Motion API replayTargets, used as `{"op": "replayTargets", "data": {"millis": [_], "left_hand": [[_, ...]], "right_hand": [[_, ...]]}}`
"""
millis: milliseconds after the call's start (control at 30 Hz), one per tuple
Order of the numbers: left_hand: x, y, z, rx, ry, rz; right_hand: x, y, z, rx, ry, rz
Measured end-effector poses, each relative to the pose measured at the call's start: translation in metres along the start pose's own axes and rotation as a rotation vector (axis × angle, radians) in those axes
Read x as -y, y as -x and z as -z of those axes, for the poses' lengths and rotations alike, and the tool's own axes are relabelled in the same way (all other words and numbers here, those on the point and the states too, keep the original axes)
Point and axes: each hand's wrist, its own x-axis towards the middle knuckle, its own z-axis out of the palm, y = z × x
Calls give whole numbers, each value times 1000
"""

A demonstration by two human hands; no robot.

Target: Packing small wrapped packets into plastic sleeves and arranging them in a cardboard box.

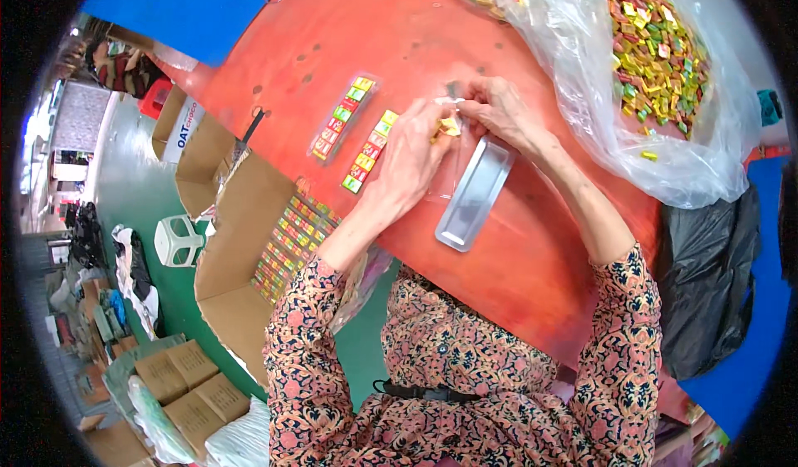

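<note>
Over the red table (332, 35), my left hand (407, 151) is closed, with a small yellow foil-wrapped candy (450, 126) at its fingertips. Close beside it, my right hand (499, 111) has its fingers pinched together around something pale and thin that I cannot make out. Below my right hand lies a long, clear plastic tray (474, 197) with nothing in it. To the left of my hands are two slim clear packs, a farther pack (342, 120) and a nearer pack (370, 153), each filled with a row of yellow, red and green candies.
At the right, a large clear plastic bag (582, 68) holds a heap of loose wrapped candies (657, 60). A black plastic bag (706, 276) hangs below it. An open cardboard box (237, 234) with rows of filled packs stands left of the table. Beyond it is a white stool (177, 241).
</note>
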Motion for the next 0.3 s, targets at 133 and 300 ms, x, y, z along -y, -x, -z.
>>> {"op": "replayTargets", "data": {"millis": [133,300], "left_hand": [[-1,6,8,-12,-18,87],[2,12,8,-60,-73,67]], "right_hand": [[-8,-2,-4,-84,107,92],[2,6,-10,-150,217,222]]}}
